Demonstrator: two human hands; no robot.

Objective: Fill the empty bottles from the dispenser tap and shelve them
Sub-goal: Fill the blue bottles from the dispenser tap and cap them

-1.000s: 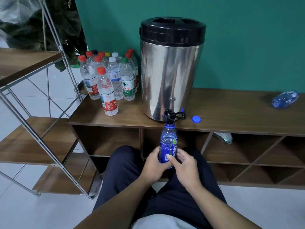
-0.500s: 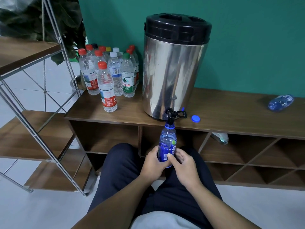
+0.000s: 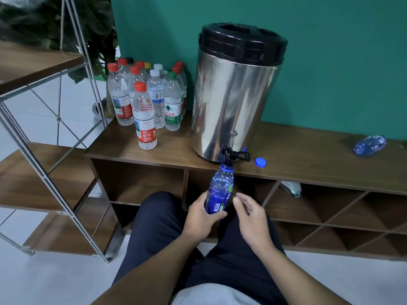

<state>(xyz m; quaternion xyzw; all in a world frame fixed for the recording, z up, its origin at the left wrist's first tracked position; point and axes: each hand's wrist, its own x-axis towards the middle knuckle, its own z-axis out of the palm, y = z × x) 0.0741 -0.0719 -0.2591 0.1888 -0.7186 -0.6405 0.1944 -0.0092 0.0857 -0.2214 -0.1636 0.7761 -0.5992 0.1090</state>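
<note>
The blue bottle (image 3: 219,190) stands uncapped with its mouth just under the black tap (image 3: 230,154), off the front edge of the wooden bench (image 3: 308,155). The left hand (image 3: 201,216) has its fingers curled round the label; the right hand (image 3: 248,214) hovers beside it, fingers loosely apart, holding nothing. To fill cleanly, the neck should stay centred beneath the spout and upright. Its water level cannot be told. The steel dispenser (image 3: 233,95) sits at that edge, the blue cap (image 3: 260,162) just right of it; capped clear bottles (image 3: 145,100) crowd the bench's left end.
</note>
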